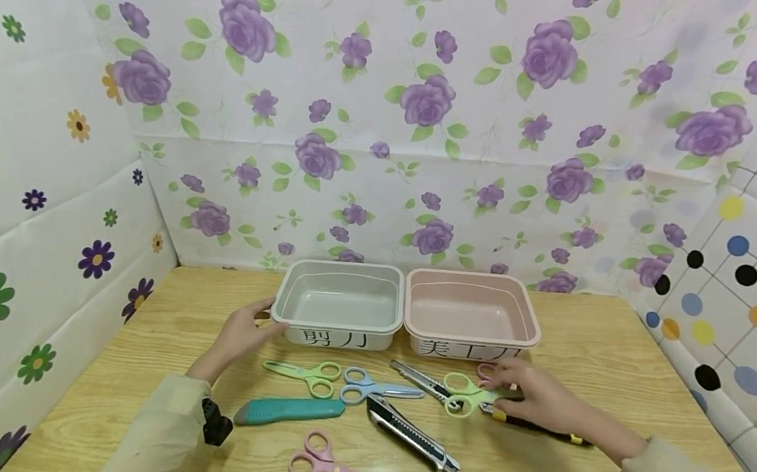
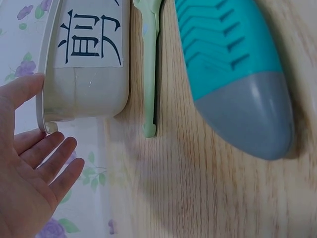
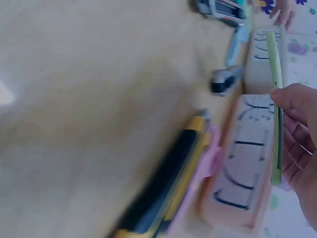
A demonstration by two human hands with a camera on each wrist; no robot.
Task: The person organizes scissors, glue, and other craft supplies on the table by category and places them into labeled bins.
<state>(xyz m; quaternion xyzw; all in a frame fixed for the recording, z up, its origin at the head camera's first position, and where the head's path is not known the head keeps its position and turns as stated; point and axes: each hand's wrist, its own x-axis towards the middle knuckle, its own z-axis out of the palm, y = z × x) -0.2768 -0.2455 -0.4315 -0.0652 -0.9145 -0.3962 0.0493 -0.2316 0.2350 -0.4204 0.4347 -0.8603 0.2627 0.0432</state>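
Note:
My right hand [image 1: 535, 395] pinches a pair of light green scissors [image 3: 275, 69] between thumb and fingers, raised above the table in front of the pink bin [image 1: 470, 348]. Beneath that hand lie a black-and-yellow utility knife [image 1: 538, 427] and pink scissors [image 3: 210, 158], partly hidden in the head view. At the grey bin's [image 1: 286, 325] left front corner, my left hand [image 1: 239, 337] touches the rim with thumb and index finger, its other fingers loosely extended. Nearest it on the table are other green scissors [image 1: 305, 372] and a teal utility knife [image 1: 291, 410].
Both bins stand side by side at the back, with black characters on their front labels. Blue scissors [image 1: 376, 386], a silver-and-black utility knife [image 1: 409, 433], another utility knife [image 1: 422, 379] and pink scissors [image 1: 333, 468] lie mid-table. Floral cloth [image 1: 377, 113] hangs behind.

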